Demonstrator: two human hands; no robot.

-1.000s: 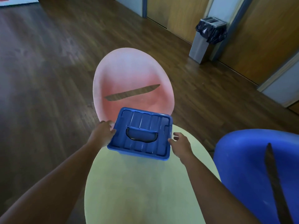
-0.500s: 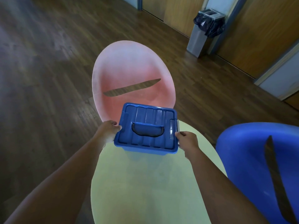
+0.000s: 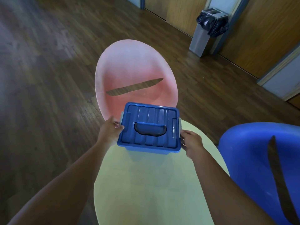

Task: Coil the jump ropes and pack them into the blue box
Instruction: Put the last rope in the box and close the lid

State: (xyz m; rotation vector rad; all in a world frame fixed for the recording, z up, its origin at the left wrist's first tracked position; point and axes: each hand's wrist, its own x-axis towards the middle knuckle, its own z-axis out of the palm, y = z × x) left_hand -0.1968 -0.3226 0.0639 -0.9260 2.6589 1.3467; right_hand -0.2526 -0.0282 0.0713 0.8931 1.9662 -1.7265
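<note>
- A blue box [image 3: 149, 127], lid on, sits at the far end of a pale round table [image 3: 154, 184].
- The left hand [image 3: 110, 130] grips its left edge, fingers curled by the grey clasp.
- The right hand [image 3: 192, 141] grips its right edge likewise.
- A pink chair [image 3: 134, 65] stands just beyond, and a blue chair [image 3: 251, 151] to the right.
</note>
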